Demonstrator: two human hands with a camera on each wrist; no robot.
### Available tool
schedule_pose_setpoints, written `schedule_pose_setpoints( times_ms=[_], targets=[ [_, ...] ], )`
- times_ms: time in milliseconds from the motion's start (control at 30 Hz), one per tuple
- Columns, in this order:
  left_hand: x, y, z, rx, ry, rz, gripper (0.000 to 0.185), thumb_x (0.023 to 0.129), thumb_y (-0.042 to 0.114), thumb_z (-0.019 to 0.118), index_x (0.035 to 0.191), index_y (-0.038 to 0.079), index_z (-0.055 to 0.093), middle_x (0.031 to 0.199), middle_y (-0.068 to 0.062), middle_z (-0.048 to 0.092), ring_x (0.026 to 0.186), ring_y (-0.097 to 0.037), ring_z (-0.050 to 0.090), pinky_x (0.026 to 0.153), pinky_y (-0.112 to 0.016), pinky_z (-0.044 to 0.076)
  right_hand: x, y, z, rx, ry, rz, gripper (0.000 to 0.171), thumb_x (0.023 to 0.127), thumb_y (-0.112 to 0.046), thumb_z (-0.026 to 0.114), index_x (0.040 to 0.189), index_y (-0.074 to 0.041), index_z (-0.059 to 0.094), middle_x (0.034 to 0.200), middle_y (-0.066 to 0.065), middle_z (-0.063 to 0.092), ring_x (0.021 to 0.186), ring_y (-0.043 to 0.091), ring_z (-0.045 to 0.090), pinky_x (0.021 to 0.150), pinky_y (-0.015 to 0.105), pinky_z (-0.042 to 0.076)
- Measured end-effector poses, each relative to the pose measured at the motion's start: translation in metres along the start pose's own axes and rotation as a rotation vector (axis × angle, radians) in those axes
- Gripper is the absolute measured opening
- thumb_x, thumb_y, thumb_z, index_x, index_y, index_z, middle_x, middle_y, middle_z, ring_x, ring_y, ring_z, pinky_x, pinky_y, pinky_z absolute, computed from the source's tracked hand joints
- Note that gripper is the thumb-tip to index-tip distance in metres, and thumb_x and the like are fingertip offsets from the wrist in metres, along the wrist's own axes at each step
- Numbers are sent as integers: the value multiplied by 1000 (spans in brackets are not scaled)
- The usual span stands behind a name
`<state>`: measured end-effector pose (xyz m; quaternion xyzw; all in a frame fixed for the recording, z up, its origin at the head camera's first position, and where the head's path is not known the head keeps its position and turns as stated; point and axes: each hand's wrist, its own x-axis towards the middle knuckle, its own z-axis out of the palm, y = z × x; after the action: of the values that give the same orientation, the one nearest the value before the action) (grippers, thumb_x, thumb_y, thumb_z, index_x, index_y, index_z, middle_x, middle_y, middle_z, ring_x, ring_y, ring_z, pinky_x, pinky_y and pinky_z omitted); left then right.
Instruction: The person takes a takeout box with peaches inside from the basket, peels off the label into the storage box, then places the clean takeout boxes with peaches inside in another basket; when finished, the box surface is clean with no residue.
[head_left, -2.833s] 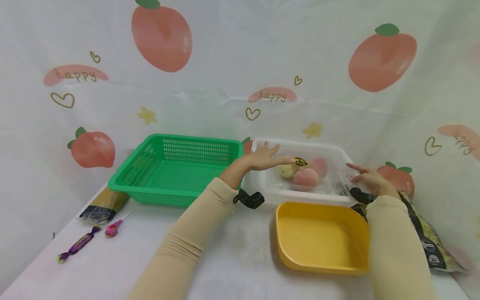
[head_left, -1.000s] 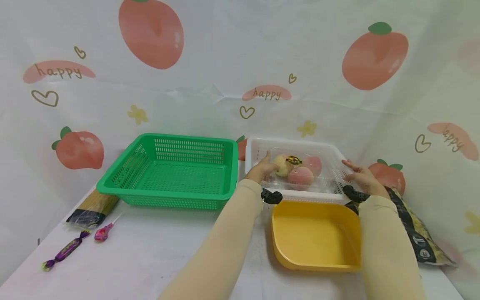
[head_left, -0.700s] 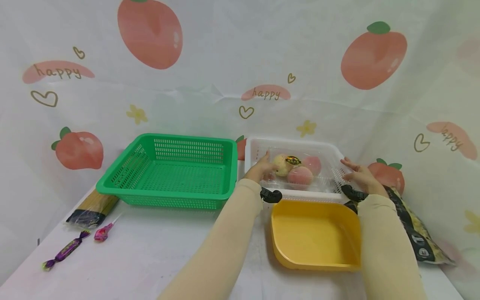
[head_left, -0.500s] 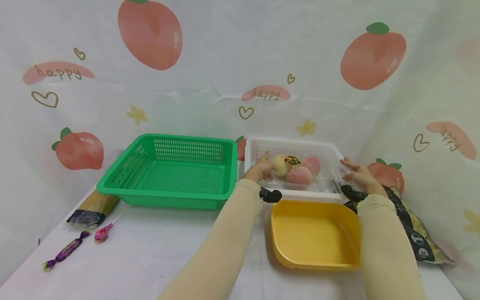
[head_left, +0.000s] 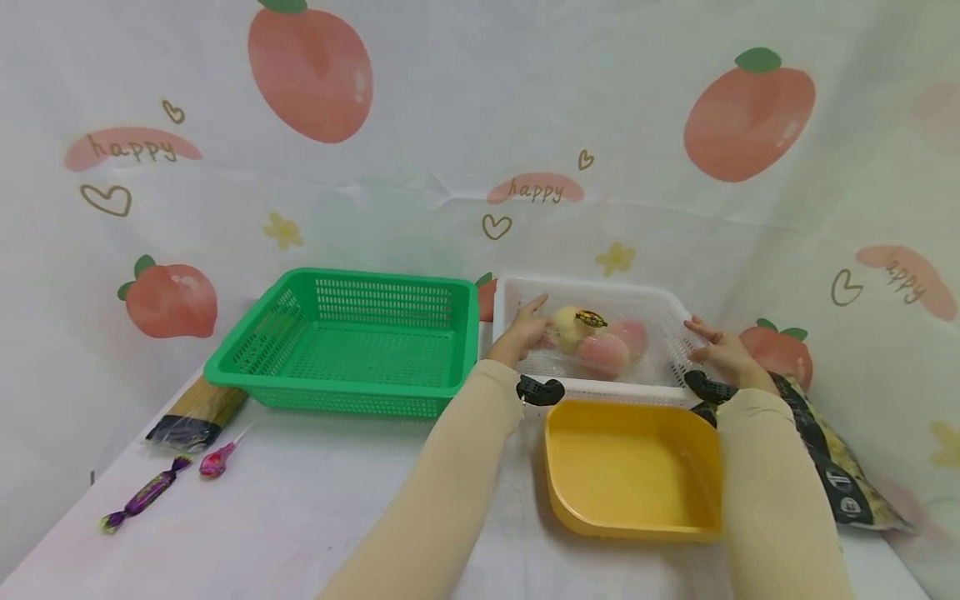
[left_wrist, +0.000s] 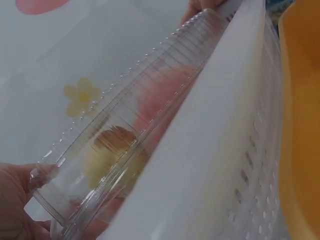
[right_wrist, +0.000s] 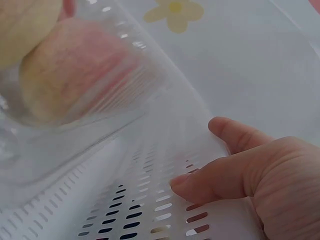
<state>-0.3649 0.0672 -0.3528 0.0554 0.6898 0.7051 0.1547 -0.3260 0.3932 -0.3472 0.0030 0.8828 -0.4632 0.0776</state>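
A clear plastic fruit box (left_wrist: 117, 117) holding several peaches (head_left: 603, 354) is inside the white slotted basket (head_left: 626, 389) at the back right. My left hand (head_left: 522, 335) grips the left end of the box; in the left wrist view the thumb lies on top and the fingers underneath. That end is tipped up, and the box slants above the basket rim. On the far right side my right hand (head_left: 727, 354) holds the basket rim, thumb against the inner slotted wall and a finger over the outside. A black and gold sticker (head_left: 592, 318) is on the box lid.
A green slotted basket (head_left: 341, 389) stands to the left. In front of the white basket is a yellow tub (head_left: 633, 475). A black patterned bag (head_left: 832, 458) leans at the right. At left lie a noodle-like packet (head_left: 197, 414), a lollipop (head_left: 217, 460) and a purple wrapped candy (head_left: 147, 496).
My left hand has gone from hovering over the box to gripping its left end, which is now raised and tilted. The right hand stays at the basket's right rim. The view shifted slightly.
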Motion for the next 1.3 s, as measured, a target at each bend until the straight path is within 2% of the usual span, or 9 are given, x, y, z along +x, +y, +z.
schedule_pose_setpoints(
  times_ms=[267,333,467,500,700,733,867,1100,1300],
  targets=[
    [-9,3,3,-41,59,54,58,98,5,42,149,24,23,146,-22,34,46,-10,56,49,-19,45,-3,-1,3,-13,9,13,73,86,4,51,146,-3,11,152,12,-12,140,41,-15,111,61,3],
    [-11,4,4,-64,75,63,59,97,5,42,149,26,23,140,-24,42,47,-10,57,48,-18,44,-4,-1,2,-34,7,9,72,87,3,51,146,-3,11,152,13,-12,140,42,-14,110,62,6],
    [-17,6,6,-132,114,74,60,96,4,42,149,26,23,138,-24,44,50,-10,58,47,-18,37,-5,1,0,-77,2,6,71,89,0,51,147,-6,11,153,12,-10,140,43,-12,109,64,8],
    [-23,11,7,-148,123,63,61,95,4,42,149,26,23,129,-24,51,53,-19,61,47,-18,37,-5,2,-1,-85,1,7,71,89,-1,52,147,-6,11,153,12,-10,140,43,-12,109,64,8],
    [-35,22,6,-227,172,58,60,96,5,43,149,24,23,129,-21,53,54,-19,62,61,-25,54,-4,2,-2,-73,-2,17,73,89,-3,52,147,-5,7,153,10,-10,140,43,-10,109,64,7],
    [-34,21,5,-243,174,65,60,96,6,44,149,25,23,138,-21,46,50,-10,59,63,-27,56,-4,2,-2,-72,-3,19,73,89,-3,52,147,-5,6,153,10,-11,140,42,-10,109,63,9],
    [-48,31,2,-285,167,59,58,97,9,45,147,30,25,144,-19,40,50,-9,60,70,-30,57,-4,1,-2,-68,-4,35,74,89,-1,51,146,-2,4,152,14,-12,140,45,-7,109,62,13],
    [-72,43,-6,-318,121,102,58,98,9,44,147,31,24,156,-9,15,55,-10,63,84,-37,54,-5,-1,-1,-88,-7,61,71,89,-2,51,147,-1,9,150,31,-1,136,52,7,107,66,14],
    [-93,48,-16,-323,95,168,59,97,7,44,148,27,23,158,-2,10,57,-8,64,83,-37,54,-5,-3,-2,-76,-15,32,71,89,-2,52,147,-3,10,152,24,-6,138,51,-3,106,68,9]
  ],
)
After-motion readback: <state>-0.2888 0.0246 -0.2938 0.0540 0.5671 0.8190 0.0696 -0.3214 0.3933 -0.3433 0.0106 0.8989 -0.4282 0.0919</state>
